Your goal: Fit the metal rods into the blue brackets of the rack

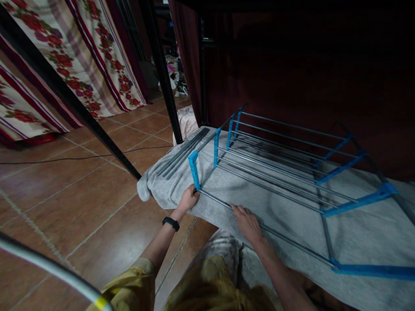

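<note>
A metal rack (285,164) with blue connectors is seen largely assembled on the grey blanket (356,233), its near-left corner connector (194,169) gripped by the left hand (188,199), the right hand (248,222) spread on the front rod (275,233), while loose rods (183,152) remain unfitted at the blanket's left edge

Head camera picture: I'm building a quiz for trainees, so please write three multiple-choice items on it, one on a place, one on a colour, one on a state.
1. Where does the metal rack lie?
A. on a grey blanket
B. on bare tiles
C. on a chair

2. What colour are the rack's plastic brackets?
A. red
B. blue
C. green

3. What is the left hand doing?
A. hanging free
B. holding a cup
C. gripping the rack's near corner

Answers: 1 A, the grey blanket spreads under the rods. 2 B, every bracket is blue. 3 C, it closes at the bracket's foot, while the right hand rests on the front rod.
</note>
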Action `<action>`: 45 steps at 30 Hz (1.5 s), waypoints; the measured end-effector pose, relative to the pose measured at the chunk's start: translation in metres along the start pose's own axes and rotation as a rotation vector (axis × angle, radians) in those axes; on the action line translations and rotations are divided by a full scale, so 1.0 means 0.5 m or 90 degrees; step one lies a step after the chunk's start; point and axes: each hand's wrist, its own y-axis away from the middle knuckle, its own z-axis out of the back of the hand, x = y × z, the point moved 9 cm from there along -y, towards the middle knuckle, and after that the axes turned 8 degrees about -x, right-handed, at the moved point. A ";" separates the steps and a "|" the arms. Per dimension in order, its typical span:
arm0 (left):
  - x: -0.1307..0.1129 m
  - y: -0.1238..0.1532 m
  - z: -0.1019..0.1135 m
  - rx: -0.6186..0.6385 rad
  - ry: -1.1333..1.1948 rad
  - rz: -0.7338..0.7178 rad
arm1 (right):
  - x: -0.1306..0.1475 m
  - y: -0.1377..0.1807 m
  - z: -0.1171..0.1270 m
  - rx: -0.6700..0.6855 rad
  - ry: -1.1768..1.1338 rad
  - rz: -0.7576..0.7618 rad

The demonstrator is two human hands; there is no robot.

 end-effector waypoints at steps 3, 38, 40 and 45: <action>-0.006 -0.001 -0.002 0.015 0.005 0.000 | 0.005 -0.003 0.003 -0.010 0.000 0.002; -0.033 0.015 0.027 -0.145 -0.130 0.075 | -0.201 0.209 0.057 -0.256 -0.025 -0.108; -0.031 0.008 0.023 -0.119 -0.090 0.070 | -0.226 0.261 0.069 -0.353 -0.081 -0.147; -0.016 -0.005 0.018 -0.108 -0.068 0.102 | -0.442 0.540 0.032 -0.628 -0.196 -0.563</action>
